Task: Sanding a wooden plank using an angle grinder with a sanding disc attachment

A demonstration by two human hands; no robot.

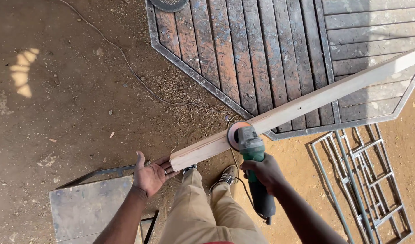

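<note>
- The wooden plank runs from its near end by the person's knees up and away to the right, over the dirt ground and a dark slatted metal gate lying flat.
- The left hand is open, fingers spread wide, palm set against the plank's near end; it grips nothing. A push without a grip could let the plank twist or slide if the disc bites.
- The grinder, green and black, has its disc touching the plank's edge just right of that hand. A kickback here could throw the disc toward the nearby fingers or the legs below.
- The right hand is closed around the grinder's body, one-handed, which in my judgement gives little control.
- The cable trails across the ground near the shoes; it could snag a foot.
- Hard to tell: whether the disc is spinning, what holds up the plank's far end, which is cut off at the right edge, and the round object clipped by the top edge.
</note>
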